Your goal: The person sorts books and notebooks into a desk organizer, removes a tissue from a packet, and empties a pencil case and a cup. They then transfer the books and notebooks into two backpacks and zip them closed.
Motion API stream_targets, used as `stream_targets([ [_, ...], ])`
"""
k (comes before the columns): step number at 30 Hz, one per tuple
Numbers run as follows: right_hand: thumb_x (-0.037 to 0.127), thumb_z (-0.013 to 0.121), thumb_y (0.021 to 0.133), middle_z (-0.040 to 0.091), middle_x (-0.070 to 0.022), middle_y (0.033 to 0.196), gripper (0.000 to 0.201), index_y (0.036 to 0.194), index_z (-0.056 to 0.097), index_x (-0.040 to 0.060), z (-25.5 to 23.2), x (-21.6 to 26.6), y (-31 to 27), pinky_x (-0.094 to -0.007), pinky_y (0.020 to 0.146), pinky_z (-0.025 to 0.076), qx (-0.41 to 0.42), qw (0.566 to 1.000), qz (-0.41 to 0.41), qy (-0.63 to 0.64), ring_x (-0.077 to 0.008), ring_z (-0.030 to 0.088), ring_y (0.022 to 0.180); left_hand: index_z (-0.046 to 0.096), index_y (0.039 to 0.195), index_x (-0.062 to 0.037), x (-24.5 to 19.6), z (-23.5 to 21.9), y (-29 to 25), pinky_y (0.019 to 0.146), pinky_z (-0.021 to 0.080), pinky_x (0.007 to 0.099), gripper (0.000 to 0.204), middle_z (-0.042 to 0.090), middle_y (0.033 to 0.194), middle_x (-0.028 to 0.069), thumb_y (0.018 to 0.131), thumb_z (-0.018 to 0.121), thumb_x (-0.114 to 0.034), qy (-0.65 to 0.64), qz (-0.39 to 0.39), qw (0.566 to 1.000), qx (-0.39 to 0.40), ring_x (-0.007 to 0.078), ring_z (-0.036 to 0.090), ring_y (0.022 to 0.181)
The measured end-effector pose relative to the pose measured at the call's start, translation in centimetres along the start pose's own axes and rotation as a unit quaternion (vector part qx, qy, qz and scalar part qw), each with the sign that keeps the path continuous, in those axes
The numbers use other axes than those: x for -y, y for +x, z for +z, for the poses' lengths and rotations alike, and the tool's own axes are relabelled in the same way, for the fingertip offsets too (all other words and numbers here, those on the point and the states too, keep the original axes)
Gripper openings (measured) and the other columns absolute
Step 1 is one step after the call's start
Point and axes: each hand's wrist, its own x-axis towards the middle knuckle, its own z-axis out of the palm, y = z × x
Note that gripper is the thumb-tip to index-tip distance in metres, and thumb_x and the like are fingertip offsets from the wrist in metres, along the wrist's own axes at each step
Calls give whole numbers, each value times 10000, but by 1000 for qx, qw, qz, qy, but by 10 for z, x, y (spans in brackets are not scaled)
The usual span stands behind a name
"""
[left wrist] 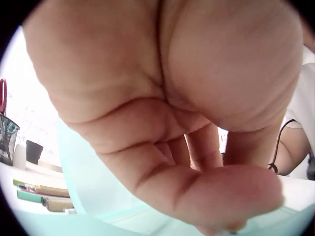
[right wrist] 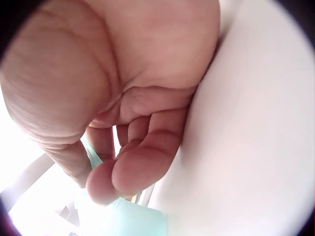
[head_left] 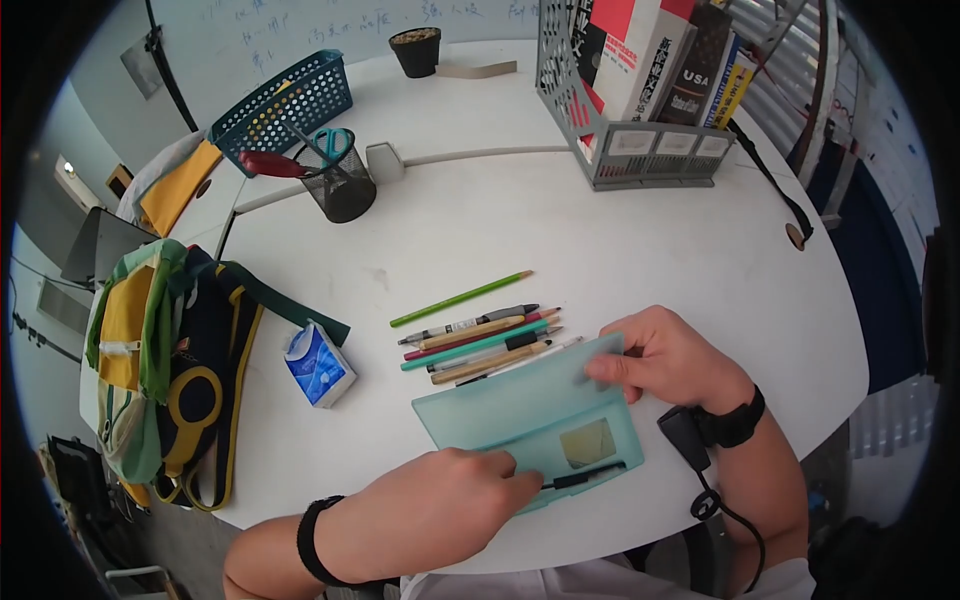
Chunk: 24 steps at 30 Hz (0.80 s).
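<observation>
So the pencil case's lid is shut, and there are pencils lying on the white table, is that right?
Not quite: the lid isn't shut. The head view shows it tilted up, with the right hand pinching its edge, so the pencil case is open. The pencils do lie on the white table.

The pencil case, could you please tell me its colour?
The pencil case is pale teal, clearest in the head view.
</observation>
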Motion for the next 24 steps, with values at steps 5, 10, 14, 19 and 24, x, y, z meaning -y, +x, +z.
stream_targets([
  [5,394,792,1004,660,0,702,416,917,788,-13,0,-3,1,-233,525,451,-12,999,25,-17,-59,551,554,718,1262,-22,-4,2,-4,649,596,383,440,645,811,88,827,662,16,-11,7,1000,23,272,716,733],
  [10,421,796,997,641,-1,649,457,844,764,-8,0,0,4,-236,516,440,-19,998,50,-43,-59,548,538,716,1270,-26,1,1,-6,632,591,401,439,647,805,96,835,667,6,-26,24,999,14,295,715,707],
  [14,398,786,1009,652,4,691,436,857,761,-10,-2,-4,5,-241,521,448,-9,998,43,-50,-58,556,557,718,1224,-27,0,4,-2,635,589,416,352,655,813,106,877,670,-9,-47,-13,999,8,317,711,700],
  [19,344,768,1030,629,20,705,391,875,737,-14,4,-2,1,-237,537,456,-21,999,30,10,-50,563,583,720,1159,-31,-6,2,1,667,589,438,258,666,827,112,906,715,-83,-47,-65,996,29,350,713,726],
  [24,340,766,1032,628,21,729,382,906,744,-20,1,-9,-1,-229,548,458,-8,1000,14,13,-46,569,598,725,1093,-37,-3,5,1,756,587,440,194,705,861,126,951,729,-171,-87,-50,994,32,369,731,816],
])
